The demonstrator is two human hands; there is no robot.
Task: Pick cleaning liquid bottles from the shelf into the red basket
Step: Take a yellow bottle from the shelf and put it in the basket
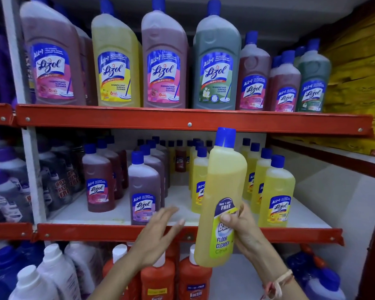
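Note:
My right hand [245, 229] grips a tall yellow floor-cleaner bottle [222, 187] with a blue cap, holding it upright in front of the middle shelf [117, 231]. My left hand [158, 232] hovers open beside it, fingers spread, just before the shelf's red edge and touching nothing. Behind stand more small yellow bottles [276, 198], a purple one [143, 191] and a reddish one [99, 182]. The red basket is out of view.
Large pink, yellow and green bottles [217, 66] fill the top shelf. Orange bottles [158, 280] and white-capped jugs [54, 269] crowd the bottom shelf. Purple-capped packs [9, 182] sit in the left bay. Yellow sacks [359, 68] are stacked at the right.

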